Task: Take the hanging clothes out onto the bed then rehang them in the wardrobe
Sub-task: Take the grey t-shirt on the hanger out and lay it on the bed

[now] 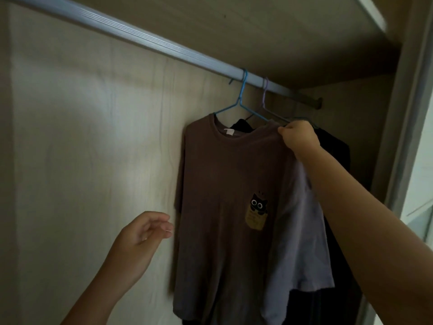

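A brown T-shirt (222,207) with a small cat print hangs on a blue hanger (242,99) from the pale wardrobe rail (140,36). My right hand (298,137) pinches the shirt's shoulder at the hanger's right end. Behind it a lilac hanger (265,90) hooks over the rail, and dark clothes (332,148) hang to the right, partly hidden. My left hand (143,235) floats with relaxed fingers just left of the shirt's sleeve, touching nothing.
The wardrobe's light wood back panel (93,148) fills the left side, with a long bare stretch of rail above it. A sliding door frame (403,113) stands at the right edge. The shelf underside (281,31) sits close above the rail.
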A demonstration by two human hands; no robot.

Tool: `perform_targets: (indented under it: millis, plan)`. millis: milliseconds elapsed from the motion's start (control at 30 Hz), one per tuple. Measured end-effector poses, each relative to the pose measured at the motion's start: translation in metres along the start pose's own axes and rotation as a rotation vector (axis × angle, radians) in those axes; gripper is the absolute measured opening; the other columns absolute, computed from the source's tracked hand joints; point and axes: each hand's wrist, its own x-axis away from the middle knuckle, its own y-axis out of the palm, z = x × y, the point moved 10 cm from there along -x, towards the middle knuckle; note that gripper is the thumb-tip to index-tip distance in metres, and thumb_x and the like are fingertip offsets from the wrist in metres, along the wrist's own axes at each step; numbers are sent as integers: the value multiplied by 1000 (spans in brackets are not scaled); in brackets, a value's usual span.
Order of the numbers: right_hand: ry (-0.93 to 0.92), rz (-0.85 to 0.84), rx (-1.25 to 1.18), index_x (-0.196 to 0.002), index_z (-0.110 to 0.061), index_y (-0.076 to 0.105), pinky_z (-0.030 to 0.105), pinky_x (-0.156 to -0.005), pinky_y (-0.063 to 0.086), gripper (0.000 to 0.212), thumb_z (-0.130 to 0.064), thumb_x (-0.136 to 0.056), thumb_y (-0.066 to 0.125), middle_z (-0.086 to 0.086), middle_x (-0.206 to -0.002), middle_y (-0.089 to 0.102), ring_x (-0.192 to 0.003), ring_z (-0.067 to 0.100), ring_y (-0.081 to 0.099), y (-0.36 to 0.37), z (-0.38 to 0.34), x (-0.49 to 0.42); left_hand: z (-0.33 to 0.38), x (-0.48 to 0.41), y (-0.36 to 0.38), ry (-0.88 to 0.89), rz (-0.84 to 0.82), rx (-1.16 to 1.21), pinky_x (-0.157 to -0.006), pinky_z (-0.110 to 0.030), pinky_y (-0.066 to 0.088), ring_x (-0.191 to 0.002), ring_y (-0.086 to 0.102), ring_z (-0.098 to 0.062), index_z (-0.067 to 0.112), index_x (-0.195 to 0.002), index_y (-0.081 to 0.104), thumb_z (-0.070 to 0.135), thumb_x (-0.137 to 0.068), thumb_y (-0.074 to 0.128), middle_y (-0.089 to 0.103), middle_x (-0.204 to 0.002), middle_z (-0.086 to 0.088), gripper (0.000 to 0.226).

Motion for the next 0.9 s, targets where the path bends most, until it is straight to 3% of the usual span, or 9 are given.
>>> perform_targets:
  millis: [67,167,300,400,467,567,633,733,900]
  plan:
    - [12,31,29,-101,-2,66,33,-72,43,35,-31,-92,50,19,-100,66,-94,37,60,-6,-1,2,2,-1,-3,12,9,-16,-63,0,44,-74,67,-3,18,-88,63,2,-87,51,72,-84,3,19]
    - [11,71,3,-102,-9,66,34,-74,45,31,-33,-92,48,11,-88,60,-82,31,56,-17,-5,1,4,-3,-3,29,24,-29,-65,0,44,-74,67,-3,19,-85,63,2,-87,52,71,-81,0,20]
    - [-31,136,-134,-74,-17,61,35,-68,43,26,-34,-90,50,2,-66,52,-77,27,55,-34,-2,11,4,-6,4,56,27,-66,-72,-8,47,-80,66,-6,25,-87,61,5,-87,53,71,-83,5,22]
    - [-26,140,-250,-63,-23,57,43,-74,50,26,-35,-87,55,1,-66,56,-79,28,59,-45,19,29,10,-9,13,103,58,-118,-76,-15,42,-90,62,-7,31,-89,60,13,-87,54,68,-92,6,19]
    - [2,132,-314,-64,-21,60,43,-77,51,23,-33,-84,60,6,-72,61,-79,27,60,-53,41,44,20,-9,21,176,98,-165,-74,-8,42,-92,60,-4,35,-89,56,13,-87,54,64,-97,11,22]
    - [63,91,-395,-62,-18,61,30,-68,49,22,-27,-81,66,8,-69,60,-70,21,57,-62,78,73,35,-9,36,291,162,-243,-75,-7,40,-95,56,-4,24,-104,56,20,-87,55,57,-106,7,17]
    - [78,88,-384,-58,-17,60,22,-57,42,24,-24,-79,68,6,-61,55,-60,16,51,-70,105,94,48,-6,49,394,193,-300,-84,-12,39,-103,51,-6,14,-113,55,33,-86,51,53,-113,2,34]
    - [118,87,-322,-57,-16,61,27,-58,38,24,-23,-77,70,4,-55,56,-57,15,49,-82,150,123,61,-1,75,514,203,-380,-97,-20,33,-115,45,-20,4,-118,53,34,-86,43,52,-122,-15,45]
    - [189,31,-270,-55,-10,60,10,-45,38,25,-12,-79,67,-8,-41,57,-45,1,47,-112,218,176,46,1,128,519,105,-496,-103,-42,32,-123,41,-35,4,-130,43,37,-87,40,46,-134,-22,54]
